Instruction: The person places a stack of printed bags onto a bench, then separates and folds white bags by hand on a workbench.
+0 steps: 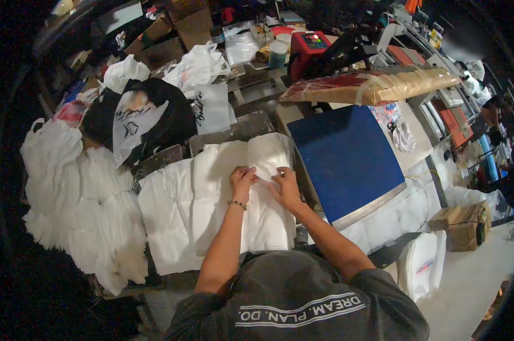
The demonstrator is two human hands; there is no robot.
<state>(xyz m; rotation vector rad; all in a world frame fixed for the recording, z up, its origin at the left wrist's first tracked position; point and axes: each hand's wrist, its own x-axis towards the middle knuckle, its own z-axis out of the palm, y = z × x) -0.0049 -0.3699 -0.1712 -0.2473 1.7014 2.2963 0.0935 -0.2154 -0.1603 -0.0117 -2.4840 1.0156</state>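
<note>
In front of me several flat white fabric pieces, bag-like in shape, lie side by side and overlapping on the work surface. My left hand is closed in a pinch at the edge of the white fabric piece farthest right. Just right of it, my right hand has its fingers bent onto that same piece, the thumb toward the left hand. The exact grip of the fingertips is partly hidden. A dark blue flat panel lies to the right of my hands.
Bundled white fabric pieces hang over the left edge. Behind them sits a black printed bag. A red machine with a lit display and a tape-wrapped pad stand beyond the blue panel. A cardboard box is at right.
</note>
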